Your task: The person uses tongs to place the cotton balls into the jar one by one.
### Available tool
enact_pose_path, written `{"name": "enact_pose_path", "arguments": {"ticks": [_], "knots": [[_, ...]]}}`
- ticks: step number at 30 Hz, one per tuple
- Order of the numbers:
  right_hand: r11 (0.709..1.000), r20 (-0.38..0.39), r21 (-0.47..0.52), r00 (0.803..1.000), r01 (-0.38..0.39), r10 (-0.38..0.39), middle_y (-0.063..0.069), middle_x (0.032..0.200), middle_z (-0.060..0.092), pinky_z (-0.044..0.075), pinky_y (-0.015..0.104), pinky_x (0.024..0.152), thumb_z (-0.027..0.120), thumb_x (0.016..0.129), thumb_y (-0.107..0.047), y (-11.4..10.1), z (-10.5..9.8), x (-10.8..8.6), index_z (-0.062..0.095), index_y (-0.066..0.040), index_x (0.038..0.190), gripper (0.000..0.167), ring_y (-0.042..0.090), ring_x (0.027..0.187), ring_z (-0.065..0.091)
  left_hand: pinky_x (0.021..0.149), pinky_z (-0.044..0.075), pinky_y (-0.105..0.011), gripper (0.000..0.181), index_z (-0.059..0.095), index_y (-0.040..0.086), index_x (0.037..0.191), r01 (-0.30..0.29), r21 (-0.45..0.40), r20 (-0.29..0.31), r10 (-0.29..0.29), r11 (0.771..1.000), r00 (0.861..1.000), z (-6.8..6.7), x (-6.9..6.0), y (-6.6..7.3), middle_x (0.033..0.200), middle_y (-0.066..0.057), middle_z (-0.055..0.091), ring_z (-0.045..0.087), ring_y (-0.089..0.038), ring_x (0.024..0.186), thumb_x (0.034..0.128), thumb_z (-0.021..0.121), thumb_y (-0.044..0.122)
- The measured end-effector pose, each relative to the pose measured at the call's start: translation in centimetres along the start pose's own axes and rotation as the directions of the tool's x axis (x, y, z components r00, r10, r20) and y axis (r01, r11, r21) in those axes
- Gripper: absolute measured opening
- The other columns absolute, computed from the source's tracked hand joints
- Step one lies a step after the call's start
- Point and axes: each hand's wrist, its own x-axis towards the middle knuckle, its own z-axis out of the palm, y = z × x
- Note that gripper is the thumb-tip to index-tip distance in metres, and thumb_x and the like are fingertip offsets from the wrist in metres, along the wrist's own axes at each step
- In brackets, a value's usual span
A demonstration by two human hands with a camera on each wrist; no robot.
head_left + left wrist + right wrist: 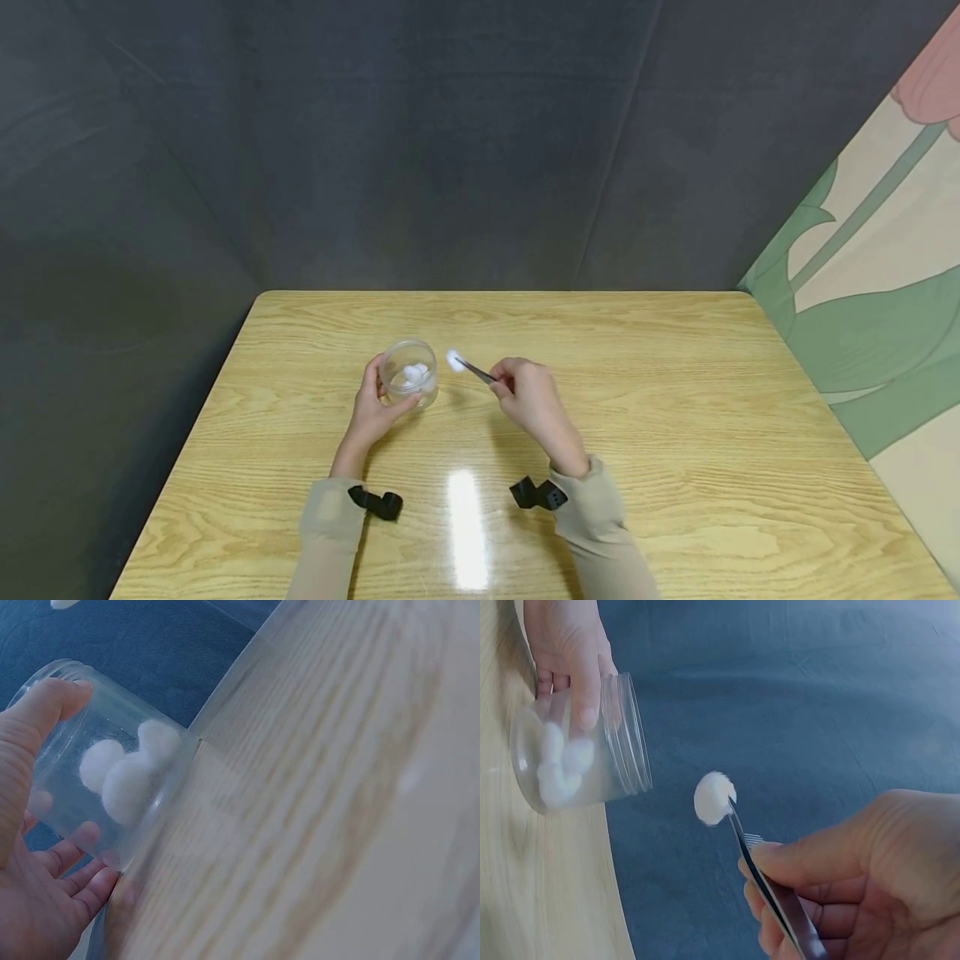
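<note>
My left hand (375, 412) grips a clear, lidless plastic jar (428, 395) around its side, thumb on the near wall. Several white cotton balls (133, 784) lie at the bottom of the jar, as the left wrist view shows. Between thumb and fingers, my right hand (534, 403) pinches metal tweezers (778, 904). At the tweezers' tips a single cotton ball (714, 798) is held in the air, to the right of the jar's mouth and apart from it.
Both hands work over a wood-grain table (690, 433). Dark cloth (450, 150) hangs behind the table and on its left. A floral-patterned panel (885, 333) stands along the right edge. Black wrist cameras (540, 493) sit on both sleeves.
</note>
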Motion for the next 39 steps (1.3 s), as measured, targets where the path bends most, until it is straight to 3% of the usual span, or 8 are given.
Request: {"name": "enact_pose_path", "arguments": {"ticks": [23, 39], "knots": [[0.995, 0.03, -0.019, 0.995, 0.093, -0.093, 0.0, 0.063, 0.057, 0.038, 0.022, 0.051, 0.067, 0.081, 0.001, -1.6, 3.3, 2.2, 0.066, -0.003, 0.079, 0.005, 0.009, 0.053, 0.046, 0.093, 0.033, -0.048, 0.08, 0.028, -0.004, 0.14, -0.032, -0.018, -0.013, 0.032, 0.999, 0.999, 0.0, 0.0, 0.0, 0.132, -0.031, 0.041, 0.039, -0.043, 0.12, 0.0752, 0.075, 0.0], [0.998, 0.085, -0.044, 0.995, 0.053, -0.049, 0.0, 0.063, 0.056, 0.039, 0.024, 0.053, 0.066, 0.081, 0.001, -1.7, 4.9, 3.0, 0.064, -0.004, 0.074, 0.009, 0.012, 0.055, 0.047, 0.096, 0.031, -0.052, 0.079, 0.027, -0.002, 0.141, -0.012, -0.014, 0.006, 0.012, 1.0, 1.0, -0.1, -0.1, 0.2, 0.134, -0.03, 0.04, 0.037, -0.043, 0.121, 0.0773, 0.074, 0.002]]}}
